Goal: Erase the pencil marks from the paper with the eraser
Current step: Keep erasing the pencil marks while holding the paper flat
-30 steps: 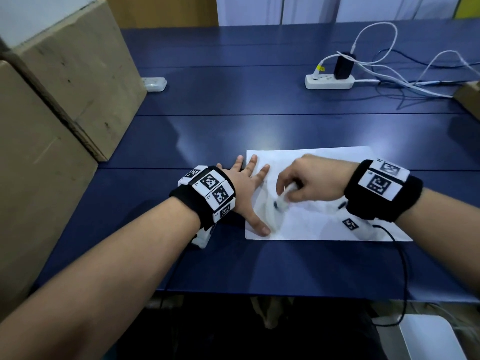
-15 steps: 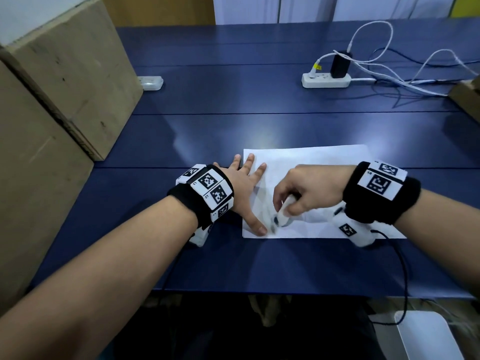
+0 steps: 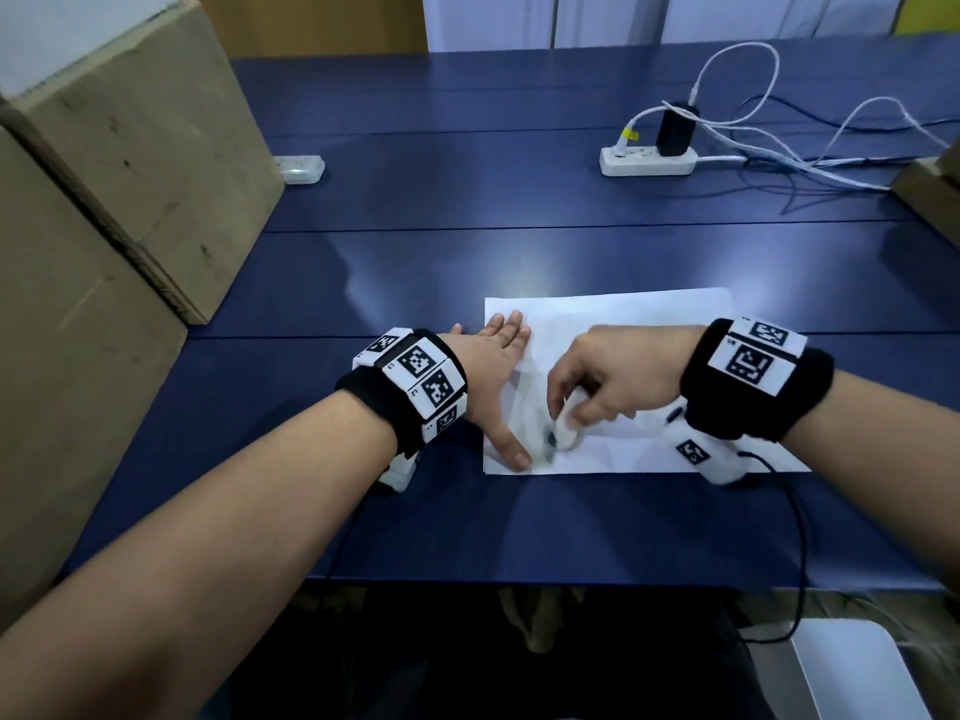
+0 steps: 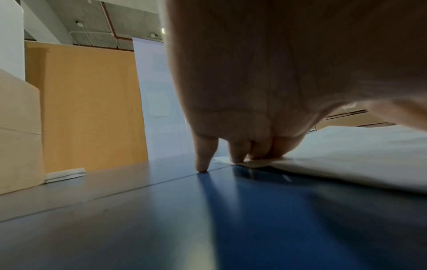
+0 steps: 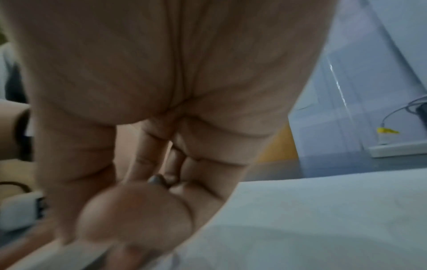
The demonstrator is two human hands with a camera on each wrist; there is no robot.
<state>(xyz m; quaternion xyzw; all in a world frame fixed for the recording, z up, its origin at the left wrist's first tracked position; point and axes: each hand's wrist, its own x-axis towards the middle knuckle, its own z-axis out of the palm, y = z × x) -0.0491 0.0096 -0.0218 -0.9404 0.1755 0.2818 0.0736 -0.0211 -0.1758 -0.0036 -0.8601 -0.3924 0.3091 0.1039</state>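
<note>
With my left hand [image 3: 491,371] spread flat, pinning the near left corner of the paper [image 3: 623,314] to the table [image 3: 571,252], I pinch the eraser [image 3: 563,428] in my right hand [image 3: 613,379] and should rub short, light strokes so the sheet doesn't crease.

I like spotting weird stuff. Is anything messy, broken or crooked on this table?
Nothing is broken or spilled. The paper lies flat, pressed down by the left hand, while the right hand pinches the eraser. Only the white cables behind the power strip look tangled.
</note>
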